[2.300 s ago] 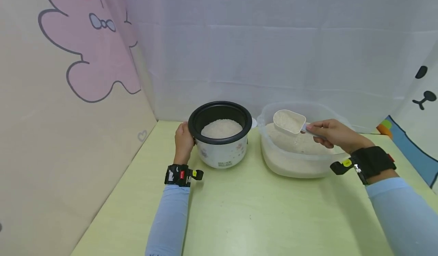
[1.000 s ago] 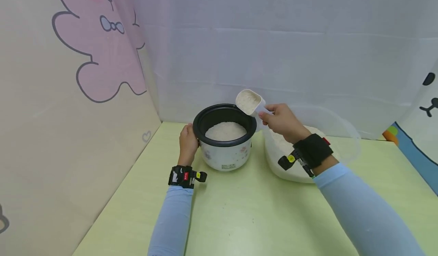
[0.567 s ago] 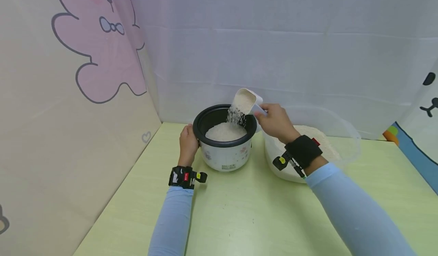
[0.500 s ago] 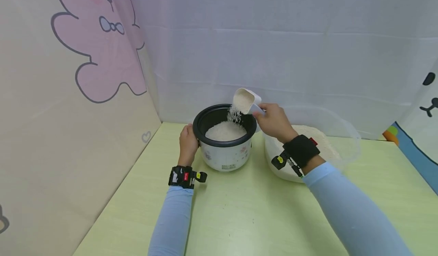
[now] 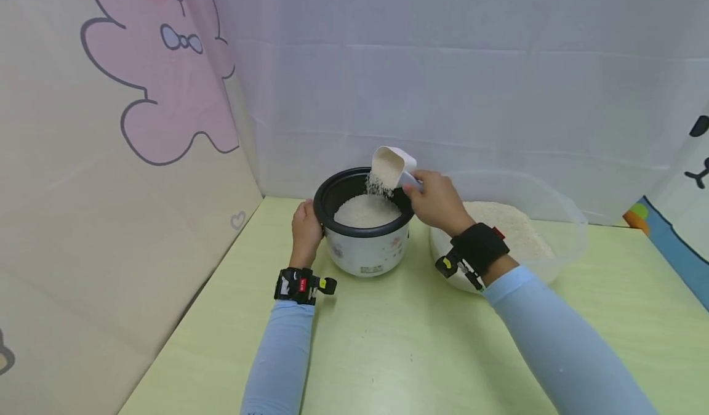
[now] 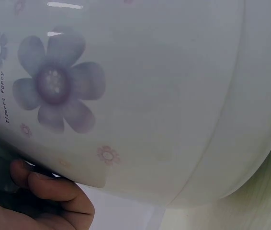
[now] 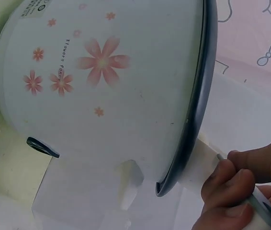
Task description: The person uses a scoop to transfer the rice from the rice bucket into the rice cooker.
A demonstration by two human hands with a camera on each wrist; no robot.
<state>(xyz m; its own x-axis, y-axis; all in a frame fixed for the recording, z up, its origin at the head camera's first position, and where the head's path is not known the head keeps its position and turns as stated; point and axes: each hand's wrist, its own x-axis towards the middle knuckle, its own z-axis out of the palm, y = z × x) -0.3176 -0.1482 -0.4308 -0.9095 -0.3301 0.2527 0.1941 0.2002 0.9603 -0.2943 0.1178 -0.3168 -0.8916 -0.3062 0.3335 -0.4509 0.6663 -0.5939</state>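
A white rice cooker (image 5: 362,255) with a black rim and flower prints stands upright on the table, a mound of rice (image 5: 365,212) inside. My left hand (image 5: 306,233) holds its left side; the left wrist view shows curled fingers (image 6: 61,191) at a dark side handle. Over the cooker's right rim, my right hand (image 5: 440,204) grips the handle of a white measuring scoop (image 5: 408,161). The scoop tilts left, and rice grains stream from it into the cooker. In the right wrist view, the thumb and fingers (image 7: 231,184) pinch the scoop handle, with the cooker wall beside them.
A translucent plastic tub (image 5: 576,227) of rice stands right of the cooker, partly hidden by my right arm. White curtain (image 5: 443,95) hangs close behind both. A printed wall covering (image 5: 138,218) borders the table's (image 5: 360,353) left edge.
My right hand has carried the filled scoop left from over the tub to the cooker and tipped it. Rice now falls from it. My left hand keeps its hold on the cooker.
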